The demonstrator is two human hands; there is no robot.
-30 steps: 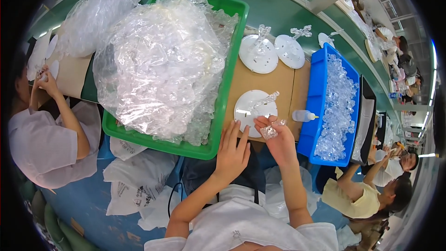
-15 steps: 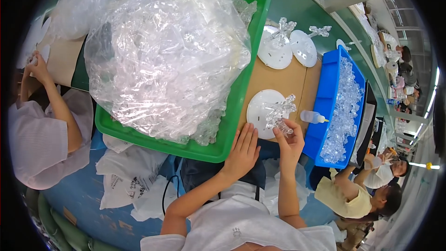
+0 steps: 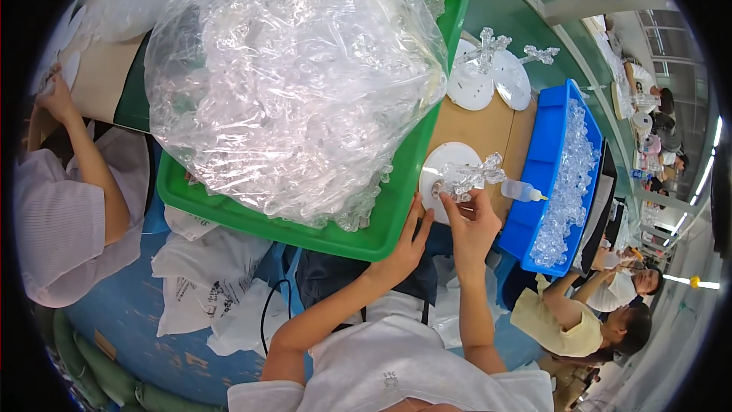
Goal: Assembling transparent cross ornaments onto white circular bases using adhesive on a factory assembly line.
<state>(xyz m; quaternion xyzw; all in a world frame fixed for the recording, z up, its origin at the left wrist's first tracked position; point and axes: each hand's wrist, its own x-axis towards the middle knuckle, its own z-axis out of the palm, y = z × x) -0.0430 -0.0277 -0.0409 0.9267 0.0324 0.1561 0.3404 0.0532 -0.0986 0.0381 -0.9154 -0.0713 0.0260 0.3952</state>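
A round white disc [image 3: 431, 164] lies on the brown board in front of me, with clear, faceted plastic pieces [image 3: 467, 177] standing up from it. My right hand [image 3: 476, 230] pinches at the near clear piece, low by the disc's near right edge; the fingers partly hide what they grip. Beside the green tray's corner, my left hand [image 3: 400, 250] has its fingers stretched out, with the fingertips at the disc's near edge. A small translucent bottle with a yellow tip [image 3: 521, 191] lies just right of my right hand.
On my left a green tray [image 3: 358, 246] carries a big clear bag [image 3: 297, 91] of clear parts. A blue bin [image 3: 509, 238] of clear pieces stands right. Two more white discs [image 3: 469, 91] with clear pieces lie farther back. A co-worker's arm [image 3: 95, 156] is at far left.
My right fingers have moved in closer to the disc with the clear piece. The left hand has slid off the disc's face to its near edge. The whole view has shifted slightly.
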